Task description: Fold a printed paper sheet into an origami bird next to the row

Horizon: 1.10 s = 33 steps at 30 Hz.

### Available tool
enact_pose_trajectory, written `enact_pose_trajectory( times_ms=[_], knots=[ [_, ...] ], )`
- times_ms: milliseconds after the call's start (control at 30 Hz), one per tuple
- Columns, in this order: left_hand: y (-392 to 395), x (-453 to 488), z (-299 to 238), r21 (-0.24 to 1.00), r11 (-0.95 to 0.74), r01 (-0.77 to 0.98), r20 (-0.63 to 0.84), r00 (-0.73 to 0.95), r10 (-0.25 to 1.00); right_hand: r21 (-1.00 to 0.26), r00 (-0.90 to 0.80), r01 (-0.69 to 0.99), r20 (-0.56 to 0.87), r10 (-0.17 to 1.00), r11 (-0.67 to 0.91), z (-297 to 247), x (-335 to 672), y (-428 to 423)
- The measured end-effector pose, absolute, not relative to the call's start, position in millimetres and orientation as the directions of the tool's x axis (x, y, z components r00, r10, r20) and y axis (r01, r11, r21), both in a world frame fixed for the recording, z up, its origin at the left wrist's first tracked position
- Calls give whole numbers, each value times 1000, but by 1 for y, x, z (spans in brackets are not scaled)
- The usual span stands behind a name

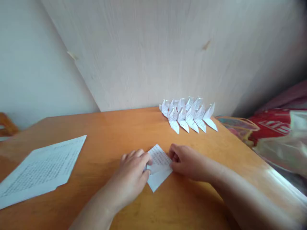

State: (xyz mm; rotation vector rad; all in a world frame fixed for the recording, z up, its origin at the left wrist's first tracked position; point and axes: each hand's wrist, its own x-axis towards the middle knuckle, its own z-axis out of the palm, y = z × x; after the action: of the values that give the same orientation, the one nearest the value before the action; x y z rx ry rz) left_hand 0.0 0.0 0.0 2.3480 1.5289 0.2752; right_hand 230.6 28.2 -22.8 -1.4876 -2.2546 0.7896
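A small folded sheet of printed paper point(159, 166) lies diamond-wise on the table, one corner toward me. Its upper part carries rows of dark print and its lower part is mostly plain white, with a crease between. My left hand point(135, 171) grips its left corner, thumb below and fingers above. At the right corner, my right hand point(180, 161) is closed with thumb and forefinger pinching the paper edge. Both hands hide the side corners.
Several folded paper figures point(189, 116) with upright points stand in two rows at the table's back right. Printed sheets point(45, 169) lie at left on the orange-brown wooden table point(115, 127). Beyond the right edge are a red bag point(273, 126) and clear plastic. A pale panel point(144, 57) rises behind.
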Motion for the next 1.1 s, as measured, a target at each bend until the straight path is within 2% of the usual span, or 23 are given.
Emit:
enact_pose_trajectory(
  times_ms=[200,367,800,1100],
  knots=[
    [-2,-5,-2,452,-319,833,-30,372,928,-604,-405,738,-42,913,300,-21,231,30],
    [1,-6,1,463,-319,827,-54,386,921,-594,-393,750,-46,919,291,-20,229,30],
    [1,-5,-1,411,-364,836,-25,409,912,-582,-390,758,-42,920,295,-19,229,28],
    [-4,1,0,333,-491,805,69,499,864,-577,-395,763,-58,917,292,-15,228,30]
  ],
)
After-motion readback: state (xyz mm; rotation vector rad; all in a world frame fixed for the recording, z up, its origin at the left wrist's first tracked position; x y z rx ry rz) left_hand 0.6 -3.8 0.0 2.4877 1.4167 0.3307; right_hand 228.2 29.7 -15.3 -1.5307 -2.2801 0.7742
